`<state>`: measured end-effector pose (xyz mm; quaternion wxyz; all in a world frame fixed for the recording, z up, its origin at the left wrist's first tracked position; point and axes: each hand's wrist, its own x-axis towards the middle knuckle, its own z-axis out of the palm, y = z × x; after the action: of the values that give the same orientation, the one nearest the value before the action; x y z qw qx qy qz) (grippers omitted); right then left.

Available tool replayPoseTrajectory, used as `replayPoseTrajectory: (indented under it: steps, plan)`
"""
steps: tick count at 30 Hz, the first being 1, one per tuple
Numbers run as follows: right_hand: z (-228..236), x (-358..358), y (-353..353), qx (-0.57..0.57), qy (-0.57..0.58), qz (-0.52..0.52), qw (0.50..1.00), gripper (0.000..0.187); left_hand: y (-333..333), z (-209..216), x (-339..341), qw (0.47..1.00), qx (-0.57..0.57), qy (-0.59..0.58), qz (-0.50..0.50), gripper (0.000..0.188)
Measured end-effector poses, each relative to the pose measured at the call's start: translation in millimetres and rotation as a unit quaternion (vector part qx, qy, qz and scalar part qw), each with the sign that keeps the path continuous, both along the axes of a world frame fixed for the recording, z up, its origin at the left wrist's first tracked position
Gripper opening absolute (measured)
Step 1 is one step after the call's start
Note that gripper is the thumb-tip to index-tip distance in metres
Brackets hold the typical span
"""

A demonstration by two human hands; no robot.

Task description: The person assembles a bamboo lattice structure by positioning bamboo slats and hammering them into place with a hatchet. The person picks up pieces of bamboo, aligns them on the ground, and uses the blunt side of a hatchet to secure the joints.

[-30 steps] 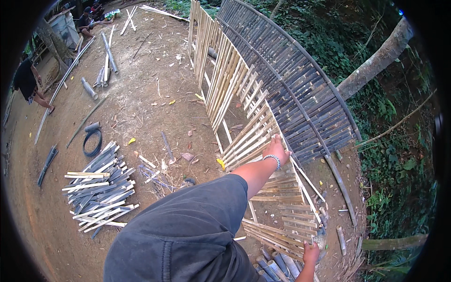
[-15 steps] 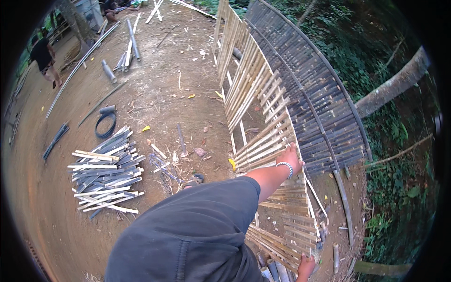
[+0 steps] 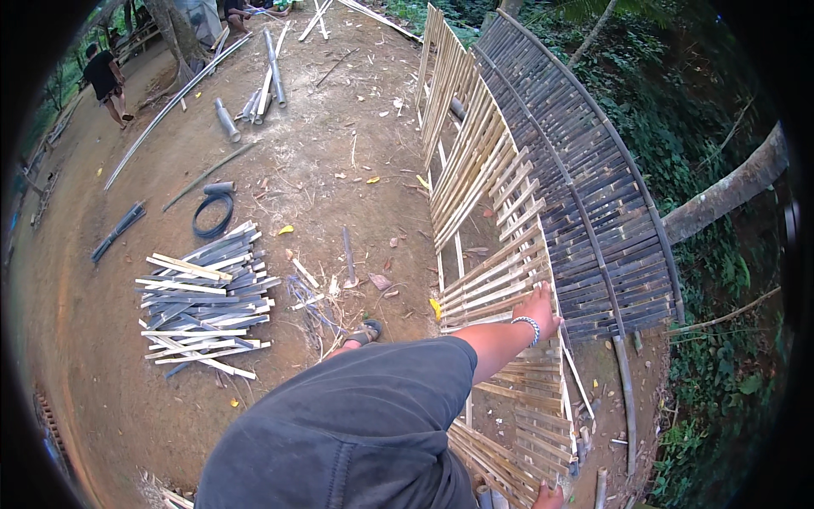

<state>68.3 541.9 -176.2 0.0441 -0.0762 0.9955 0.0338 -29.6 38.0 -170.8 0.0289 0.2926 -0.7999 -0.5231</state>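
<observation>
A long lattice panel of pale split-bamboo slats [image 3: 475, 181] runs down the middle right, its slats fixed across thin rails. My left hand [image 3: 538, 310], with a braided bracelet at the wrist, is closed over the panel's right edge; some fingers are hidden behind it. Lower down, my right hand [image 3: 549, 495] grips the same edge near the panel's near end, partly cut off by the frame's bottom. Just beyond that edge lies a dark, curved bamboo slat panel [image 3: 585, 187]. My dark sleeve and shirt cover the near end's left part.
A pile of cut bamboo strips [image 3: 208, 304] lies at left, near a black coil [image 3: 213, 215] and a strip bundle [image 3: 119, 232]. Bamboo poles [image 3: 273, 68] lie farther off. A person [image 3: 104, 83] is at far left. A leaning trunk [image 3: 729, 187] and dense plants border the right.
The whole view has shifted, so the ground and panels appear farther right. Both my hands stay on the pale panel's edge. The person at far left has changed leg position.
</observation>
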Motion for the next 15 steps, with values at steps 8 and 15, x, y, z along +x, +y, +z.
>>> replayPoseTrajectory:
  steps: [8, 15]
  plan:
    - [3.1, 2.7, -5.5, 0.038, -0.073, -0.098, 0.992, 0.063, -1.1, -3.1, 1.7, 1.000, 0.000, 0.006, 0.000, 0.100]
    - [17.5, 17.3, -30.2, -0.008, -0.046, -0.049, 0.998, 0.059, -6.6, -2.4, 6.7, 1.000, -0.008, -0.008, -0.015, 0.098]
